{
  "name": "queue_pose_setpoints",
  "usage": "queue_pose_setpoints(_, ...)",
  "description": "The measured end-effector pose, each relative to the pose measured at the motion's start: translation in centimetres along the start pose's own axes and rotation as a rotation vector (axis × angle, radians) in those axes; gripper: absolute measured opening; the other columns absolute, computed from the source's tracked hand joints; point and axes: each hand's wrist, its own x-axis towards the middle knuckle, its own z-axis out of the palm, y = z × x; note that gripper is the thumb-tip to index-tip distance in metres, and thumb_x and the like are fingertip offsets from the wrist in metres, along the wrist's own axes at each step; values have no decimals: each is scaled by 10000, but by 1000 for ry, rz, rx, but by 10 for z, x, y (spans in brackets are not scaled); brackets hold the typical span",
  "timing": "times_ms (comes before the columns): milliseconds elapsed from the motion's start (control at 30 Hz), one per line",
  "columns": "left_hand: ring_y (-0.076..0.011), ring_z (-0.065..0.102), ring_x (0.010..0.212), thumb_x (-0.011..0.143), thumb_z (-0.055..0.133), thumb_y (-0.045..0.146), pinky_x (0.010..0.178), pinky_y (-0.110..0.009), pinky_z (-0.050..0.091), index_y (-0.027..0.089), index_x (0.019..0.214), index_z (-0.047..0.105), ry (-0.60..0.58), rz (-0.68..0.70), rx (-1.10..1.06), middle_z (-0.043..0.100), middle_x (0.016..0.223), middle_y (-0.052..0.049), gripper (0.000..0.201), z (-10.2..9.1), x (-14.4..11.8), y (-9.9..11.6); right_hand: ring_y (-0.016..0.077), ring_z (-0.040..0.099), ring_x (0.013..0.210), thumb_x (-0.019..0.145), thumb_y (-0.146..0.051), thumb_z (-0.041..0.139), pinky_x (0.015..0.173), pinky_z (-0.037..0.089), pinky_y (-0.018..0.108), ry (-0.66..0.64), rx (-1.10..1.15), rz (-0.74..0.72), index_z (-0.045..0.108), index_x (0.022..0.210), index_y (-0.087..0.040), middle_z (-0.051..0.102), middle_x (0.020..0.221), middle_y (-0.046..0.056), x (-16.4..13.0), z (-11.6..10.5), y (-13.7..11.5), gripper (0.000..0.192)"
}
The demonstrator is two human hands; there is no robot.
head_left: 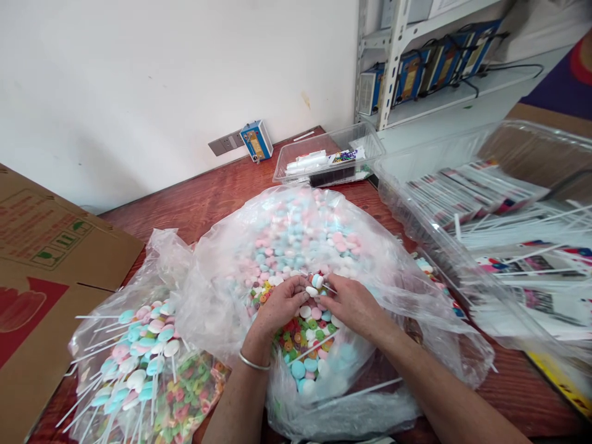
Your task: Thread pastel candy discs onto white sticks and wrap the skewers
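Observation:
Over a large clear plastic bag [398, 265] of pastel round candies, my left hand [283, 303] and my right hand [355, 306] meet with their fingertips closed. Between them is a small stack of white, blue and orange candies [317, 281], with a white stick [329, 288] showing beside the right fingers. A white candy [311, 291] sits at my left fingertips. Just below lie fruit-coloured ring candies [289, 338] and pale discs. A loose white stick [311, 349] rests across them.
At left, candy lollipops [137, 380] with white sticks lie on a bag beside colourful ring candies [192, 385]. A cardboard box [106, 243] stands farther left. A clear tub [386, 185] of sticks and packets is at right; a smaller clear tray [284, 163] and a blue device [256, 140] are behind.

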Motion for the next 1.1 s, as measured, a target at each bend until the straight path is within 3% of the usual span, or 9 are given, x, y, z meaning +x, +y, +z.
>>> queue_pose_setpoints(200, -145, 627, 669, 783, 681, 458, 584, -238, 417, 161, 925, 578, 14, 12, -64, 693, 769, -34, 344, -1, -6, -5, 177, 616, 870, 797, -108, 522, 704, 366, 228, 26, 127, -61, 605, 986, -189, 692, 956, 35, 1, 1, 2, 222)
queue_pose_setpoints(367, -151, 647, 673, 817, 659, 410, 581, -231, 405, 170, 884, 561, -43, 45, -44, 720, 739, -42, 268, 2, -15, 1, 154, 598, 757, 796, -132, 489, 691, 411, 235, 79, 348, -121, 587, 1020, -197, 681, 929, 6, 0, 0, 1, 253)
queue_pose_setpoints(667, -124, 602, 648, 740, 738, 359, 618, -240, 450, 177, 834, 530, 158, 127, -150, 631, 731, 7, 292, 7, -15, -7, 89, 517, 534, 792, -122, 454, 526, 396, 215, 61, 500, -107, 570, 1159, -203, 687, 1029, 6, -6, -1, -12, 394)
queue_pose_setpoints(767, -113, 586, 668, 741, 742, 314, 629, -227, 445, 176, 833, 541, 206, 178, -145, 619, 744, 11, 261, 9, -14, -10, 93, 524, 548, 773, -103, 472, 551, 423, 218, 81, 493, -114, 576, 1198, -205, 694, 993, 6, -7, 4, -15, 450)
queue_pose_setpoints(867, -135, 616, 748, 719, 770, 292, 705, -251, 478, 176, 897, 569, 277, 205, -167, 643, 825, -10, 292, 13, -12, -11, 116, 571, 650, 785, -111, 497, 656, 478, 244, 157, 536, -156, 586, 1209, -219, 689, 1020, 14, -6, 12, -14, 447)
queue_pose_setpoints(933, -164, 642, 834, 720, 775, 293, 748, -273, 495, 177, 1011, 599, 251, 208, -246, 667, 969, -49, 359, 17, -11, -10, 114, 584, 672, 796, -115, 505, 683, 498, 253, 191, 621, -178, 574, 1228, -237, 675, 1088, 17, -5, 17, -12, 455)
queue_pose_setpoints(1033, -202, 646, 961, 729, 779, 284, 822, -294, 499, 186, 1129, 633, 177, 220, -398, 672, 1115, -87, 436, 23, -11, -9, 84, 565, 576, 816, -120, 495, 585, 501, 230, 160, 799, -172, 541, 1252, -255, 666, 1135, 19, -5, 20, -10, 459)
queue_pose_setpoints(1100, -201, 643, 974, 709, 803, 263, 852, -294, 494, 184, 1112, 662, 205, 213, -480, 691, 1087, -83, 433, 25, -12, -10, 74, 564, 547, 819, -123, 498, 554, 502, 223, 131, 906, -169, 528, 1256, -256, 663, 1149, 24, -6, 20, -11, 458)
